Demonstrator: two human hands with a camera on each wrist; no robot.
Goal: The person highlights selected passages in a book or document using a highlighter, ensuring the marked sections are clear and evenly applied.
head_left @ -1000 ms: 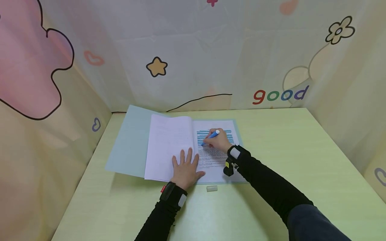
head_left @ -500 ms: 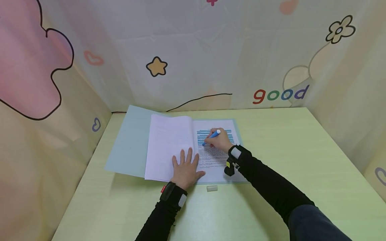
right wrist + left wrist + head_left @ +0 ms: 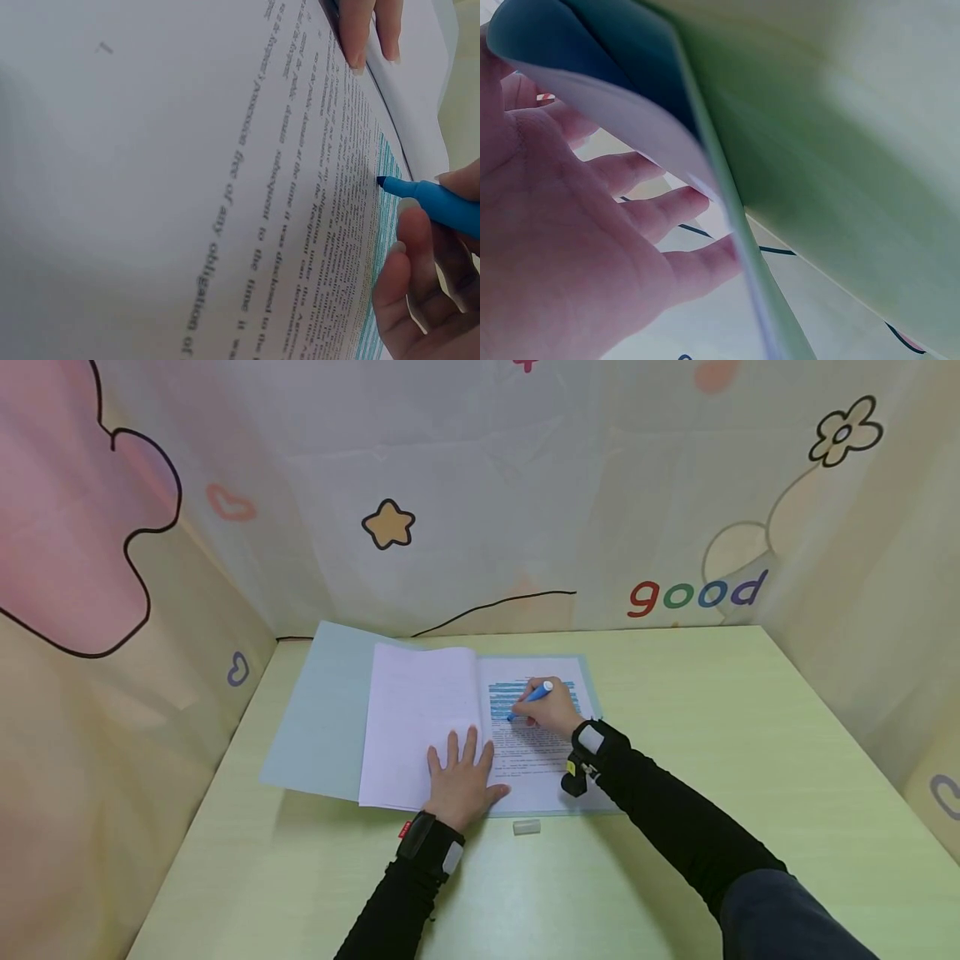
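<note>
My right hand [image 3: 555, 708] pinches a blue highlighter [image 3: 538, 692], its tip touching the printed page [image 3: 525, 760]. In the right wrist view the highlighter [image 3: 442, 202] meets the paper beside blue-marked lines. Blue strokes cover the upper lines of text; the lower lines are unmarked. My left hand [image 3: 459, 785] lies spread on the turned-over white page [image 3: 420, 718], thumb near the fold. The left wrist view shows the left hand [image 3: 577, 225] with fingers apart against the sheets. Both pages belong to an open folder with a light blue cover [image 3: 322, 727].
A small grey-white cap-like piece [image 3: 527, 827] lies on the table [image 3: 750, 760] just in front of the folder. Patterned curtains [image 3: 487, 510] stand behind and at both sides.
The highlighter tip and my right hand have moved slightly to the right along a text line. My left hand has stayed on the white page.
</note>
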